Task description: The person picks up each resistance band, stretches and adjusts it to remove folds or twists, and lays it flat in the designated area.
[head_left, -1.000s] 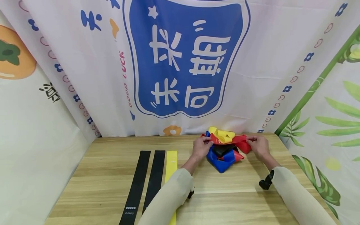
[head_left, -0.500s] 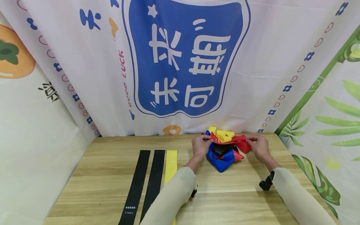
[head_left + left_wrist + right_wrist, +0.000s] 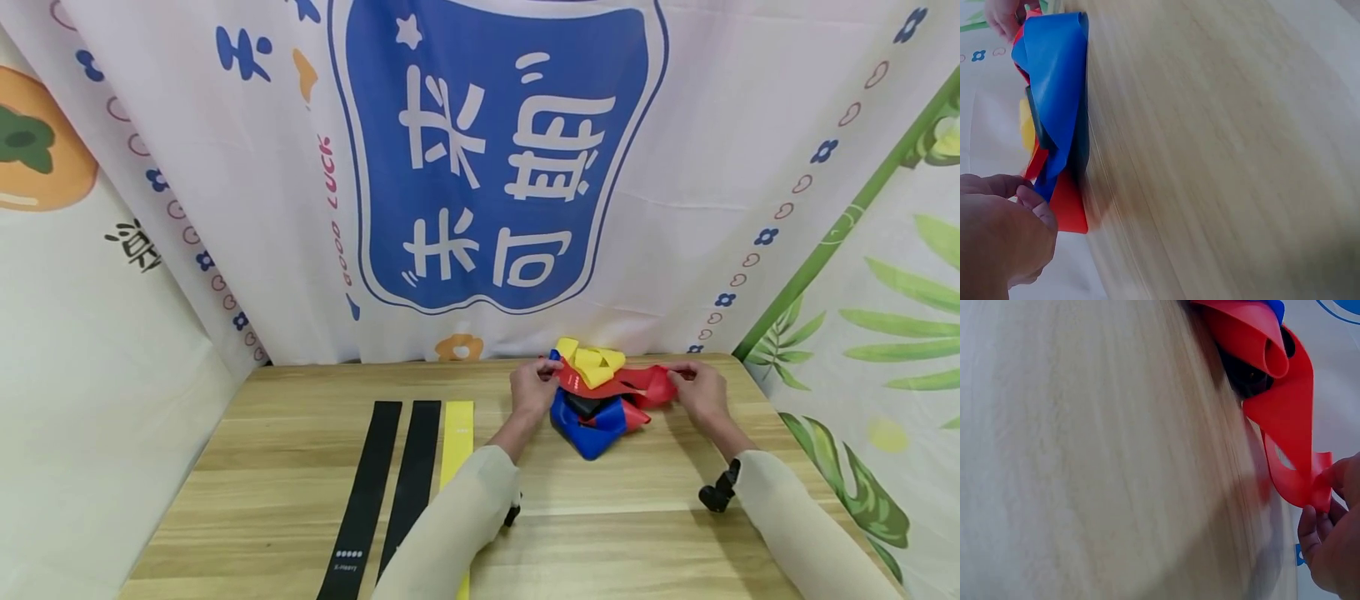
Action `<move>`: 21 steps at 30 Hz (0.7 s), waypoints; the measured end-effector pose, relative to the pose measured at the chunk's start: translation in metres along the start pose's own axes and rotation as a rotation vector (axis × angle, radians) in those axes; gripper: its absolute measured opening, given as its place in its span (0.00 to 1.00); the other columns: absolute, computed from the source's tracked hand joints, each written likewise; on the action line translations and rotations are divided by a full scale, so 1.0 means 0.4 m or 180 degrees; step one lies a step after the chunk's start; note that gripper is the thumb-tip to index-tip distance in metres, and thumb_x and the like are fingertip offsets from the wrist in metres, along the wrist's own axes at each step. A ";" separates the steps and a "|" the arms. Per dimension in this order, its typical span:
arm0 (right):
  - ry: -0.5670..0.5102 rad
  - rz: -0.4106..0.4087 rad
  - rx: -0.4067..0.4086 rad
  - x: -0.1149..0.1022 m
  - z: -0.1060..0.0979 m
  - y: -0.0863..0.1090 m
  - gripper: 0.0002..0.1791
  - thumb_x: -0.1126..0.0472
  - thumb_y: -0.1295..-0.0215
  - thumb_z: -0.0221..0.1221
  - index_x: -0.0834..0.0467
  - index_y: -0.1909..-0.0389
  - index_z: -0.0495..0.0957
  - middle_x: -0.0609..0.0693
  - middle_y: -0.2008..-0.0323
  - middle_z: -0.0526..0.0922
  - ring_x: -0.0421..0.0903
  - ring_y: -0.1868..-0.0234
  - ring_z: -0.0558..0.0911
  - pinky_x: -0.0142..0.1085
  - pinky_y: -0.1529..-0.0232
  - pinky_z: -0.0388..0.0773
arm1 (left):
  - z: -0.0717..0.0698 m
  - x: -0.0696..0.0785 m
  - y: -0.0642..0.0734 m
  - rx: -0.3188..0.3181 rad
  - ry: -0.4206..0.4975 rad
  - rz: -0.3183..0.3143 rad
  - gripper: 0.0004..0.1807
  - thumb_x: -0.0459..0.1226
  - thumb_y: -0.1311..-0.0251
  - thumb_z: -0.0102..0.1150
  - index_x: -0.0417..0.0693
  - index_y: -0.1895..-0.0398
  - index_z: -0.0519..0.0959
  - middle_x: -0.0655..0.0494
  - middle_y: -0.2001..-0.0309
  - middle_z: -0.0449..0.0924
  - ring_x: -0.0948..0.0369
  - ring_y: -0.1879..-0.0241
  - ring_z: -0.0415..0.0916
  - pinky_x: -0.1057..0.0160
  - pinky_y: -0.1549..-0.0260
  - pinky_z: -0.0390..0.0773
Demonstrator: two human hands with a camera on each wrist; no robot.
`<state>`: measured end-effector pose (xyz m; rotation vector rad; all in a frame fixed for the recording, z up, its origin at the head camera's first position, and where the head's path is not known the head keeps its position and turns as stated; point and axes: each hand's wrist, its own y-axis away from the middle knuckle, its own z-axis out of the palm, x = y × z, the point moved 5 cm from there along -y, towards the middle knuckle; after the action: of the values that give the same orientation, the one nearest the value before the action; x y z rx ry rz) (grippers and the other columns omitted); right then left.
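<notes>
A tangled pile of elastic resistance bands lies at the back right of the table in the head view. Its red band (image 3: 607, 384) runs sideways across the pile, stretched between both hands. At its left end, my left hand (image 3: 531, 387) pinches the red band between thumb and fingers. The right end loops over in the thumb and fingers of my right hand (image 3: 701, 392), as the right wrist view shows. A crumpled yellow band (image 3: 597, 363) rests on top of the red one. Underneath lie a folded blue band (image 3: 592, 433) and a black band (image 3: 587, 405), partly hidden.
Left of my arms, two black bands (image 3: 367, 483) (image 3: 415, 467) and a yellow band (image 3: 457, 433) lie flat side by side on the wooden table (image 3: 247, 483). My left sleeve covers part of them. A printed cloth (image 3: 720, 167) hangs along the back edge.
My right hand has moved slightly right, drawing the red band's right end outward. The red band now shows more of its length below the yellow one. My left hand has hardly moved.
</notes>
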<state>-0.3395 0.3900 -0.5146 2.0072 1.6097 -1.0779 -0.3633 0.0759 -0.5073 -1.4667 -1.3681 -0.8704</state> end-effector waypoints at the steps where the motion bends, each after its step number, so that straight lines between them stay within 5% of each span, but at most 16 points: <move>1: -0.0015 0.0003 0.0013 0.003 -0.002 0.000 0.13 0.63 0.23 0.60 0.66 0.49 0.87 0.66 0.53 0.88 0.45 0.61 0.81 0.25 0.70 0.77 | -0.001 -0.002 -0.001 -0.0032 -0.0040 0.0006 0.15 0.20 0.41 0.67 0.45 0.59 0.92 0.51 0.57 0.91 0.61 0.61 0.84 0.67 0.60 0.86; 8: -0.0087 0.0045 0.0150 0.018 -0.021 0.000 0.12 0.64 0.24 0.59 0.69 0.50 0.85 0.68 0.54 0.88 0.32 0.70 0.78 0.25 0.73 0.77 | -0.012 -0.012 -0.005 -0.0100 -0.0159 -0.0042 0.18 0.20 0.41 0.64 0.44 0.52 0.92 0.49 0.54 0.91 0.60 0.59 0.82 0.66 0.57 0.85; 15: -0.0290 0.0183 0.0265 0.025 -0.034 0.002 0.12 0.66 0.26 0.60 0.69 0.49 0.85 0.66 0.55 0.89 0.24 0.70 0.75 0.21 0.71 0.74 | -0.030 -0.005 -0.003 -0.0050 -0.0070 -0.0035 0.11 0.26 0.37 0.71 0.45 0.55 0.92 0.50 0.55 0.91 0.62 0.61 0.83 0.67 0.58 0.86; 21: -0.0681 0.0365 0.0266 0.042 -0.045 0.003 0.13 0.66 0.25 0.61 0.68 0.46 0.85 0.46 0.64 0.90 0.25 0.71 0.78 0.23 0.72 0.77 | -0.047 -0.006 -0.003 -0.0019 -0.0004 -0.0062 0.08 0.29 0.37 0.73 0.45 0.57 0.92 0.52 0.58 0.91 0.63 0.62 0.83 0.67 0.60 0.86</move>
<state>-0.3313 0.4133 -0.5156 1.9343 1.3462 -1.2861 -0.3631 0.0572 -0.5032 -1.4608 -1.3841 -0.8868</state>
